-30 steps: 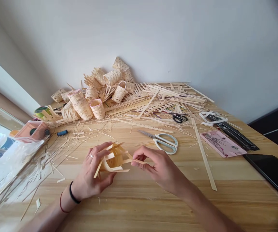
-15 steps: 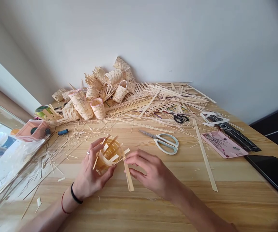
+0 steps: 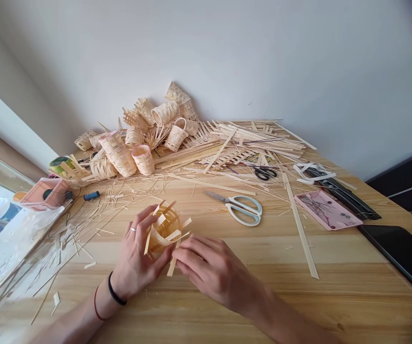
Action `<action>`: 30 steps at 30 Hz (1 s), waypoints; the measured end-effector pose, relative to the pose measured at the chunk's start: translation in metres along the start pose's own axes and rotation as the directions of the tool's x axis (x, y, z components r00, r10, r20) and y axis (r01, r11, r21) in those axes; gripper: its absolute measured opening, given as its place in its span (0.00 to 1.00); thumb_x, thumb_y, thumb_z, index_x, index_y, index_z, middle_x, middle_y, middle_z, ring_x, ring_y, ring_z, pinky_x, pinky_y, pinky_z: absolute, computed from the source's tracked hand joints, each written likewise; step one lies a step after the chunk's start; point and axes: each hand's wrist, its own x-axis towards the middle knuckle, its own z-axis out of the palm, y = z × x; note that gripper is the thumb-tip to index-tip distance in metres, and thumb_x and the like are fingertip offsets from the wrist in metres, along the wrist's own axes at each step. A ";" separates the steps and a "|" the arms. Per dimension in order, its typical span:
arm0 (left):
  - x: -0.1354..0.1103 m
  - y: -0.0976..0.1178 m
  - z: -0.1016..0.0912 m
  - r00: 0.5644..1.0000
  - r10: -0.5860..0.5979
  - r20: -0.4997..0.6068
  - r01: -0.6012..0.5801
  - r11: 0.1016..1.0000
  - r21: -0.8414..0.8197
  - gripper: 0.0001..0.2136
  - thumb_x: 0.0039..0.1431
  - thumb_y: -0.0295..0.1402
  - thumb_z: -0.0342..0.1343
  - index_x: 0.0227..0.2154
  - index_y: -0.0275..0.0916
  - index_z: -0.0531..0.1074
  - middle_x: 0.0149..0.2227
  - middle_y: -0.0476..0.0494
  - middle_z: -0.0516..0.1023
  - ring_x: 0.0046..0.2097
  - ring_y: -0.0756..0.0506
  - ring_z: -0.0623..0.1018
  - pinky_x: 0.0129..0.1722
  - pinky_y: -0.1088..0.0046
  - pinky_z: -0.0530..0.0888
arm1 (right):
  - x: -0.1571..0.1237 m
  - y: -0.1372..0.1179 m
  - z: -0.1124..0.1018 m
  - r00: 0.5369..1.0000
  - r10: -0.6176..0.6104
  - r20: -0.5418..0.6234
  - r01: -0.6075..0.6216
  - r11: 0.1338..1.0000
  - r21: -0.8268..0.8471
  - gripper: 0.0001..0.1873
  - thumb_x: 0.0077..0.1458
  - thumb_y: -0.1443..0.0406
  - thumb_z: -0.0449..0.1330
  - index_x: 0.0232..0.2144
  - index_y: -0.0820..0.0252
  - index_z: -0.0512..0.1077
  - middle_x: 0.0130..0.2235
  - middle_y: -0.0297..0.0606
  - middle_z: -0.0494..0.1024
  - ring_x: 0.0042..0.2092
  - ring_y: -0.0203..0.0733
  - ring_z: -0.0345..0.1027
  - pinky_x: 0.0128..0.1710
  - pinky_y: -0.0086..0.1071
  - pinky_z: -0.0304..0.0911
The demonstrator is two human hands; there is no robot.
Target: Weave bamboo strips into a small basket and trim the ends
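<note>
Right hand (image 3: 215, 267) has slid in closer to the basket since half a second ago, and the strip (image 3: 172, 270) it's touching swung inward too. That half-woven basket (image 3: 173, 220) sits around 7 o'clock from the middle of the view, cupped in the left hand (image 3: 139, 248), thumb on the near side. Right fingertips are bunched against the strip at the basket's 4 o'clock; can't tell if it's properly pinched. Scissors (image 3: 229, 203) lie open at its 2 o'clock, pink tray (image 3: 324, 218) farther off at 3.
</note>
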 end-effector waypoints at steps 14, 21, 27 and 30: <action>0.002 0.005 0.006 0.997 0.080 -0.003 -0.079 0.986 0.144 0.27 0.64 0.29 0.61 0.62 0.41 0.58 0.64 0.27 0.73 0.61 0.34 0.76 0.53 0.55 0.73 | -0.001 -0.001 -0.001 0.747 0.655 0.112 -0.595 0.585 0.552 0.10 0.73 0.59 0.54 0.39 0.56 0.68 0.30 0.35 0.80 0.28 0.37 0.75 0.28 0.28 0.72; 0.005 0.005 0.003 0.994 0.104 0.031 -0.107 0.980 0.165 0.25 0.63 0.29 0.62 0.60 0.43 0.61 0.63 0.31 0.75 0.59 0.35 0.77 0.53 0.56 0.71 | 0.003 0.004 -0.010 0.669 0.679 0.303 -0.682 0.399 0.613 0.19 0.72 0.50 0.55 0.35 0.57 0.70 0.32 0.39 0.81 0.31 0.40 0.78 0.29 0.31 0.74; 0.006 0.010 0.003 0.990 0.111 0.090 -0.128 0.968 0.215 0.24 0.61 0.28 0.63 0.59 0.40 0.63 0.64 0.31 0.74 0.58 0.35 0.76 0.52 0.57 0.70 | 0.003 0.009 -0.023 0.758 0.592 0.275 -0.646 0.618 0.449 0.16 0.71 0.59 0.58 0.30 0.58 0.73 0.28 0.33 0.77 0.27 0.37 0.69 0.28 0.31 0.65; 0.005 0.011 0.003 0.991 0.099 0.093 -0.118 0.967 0.227 0.25 0.60 0.27 0.63 0.59 0.41 0.64 0.65 0.32 0.74 0.58 0.34 0.76 0.54 0.56 0.70 | 0.003 0.010 -0.025 0.843 0.514 0.158 -0.535 0.767 0.354 0.14 0.70 0.65 0.59 0.30 0.58 0.77 0.29 0.34 0.75 0.30 0.38 0.67 0.30 0.32 0.62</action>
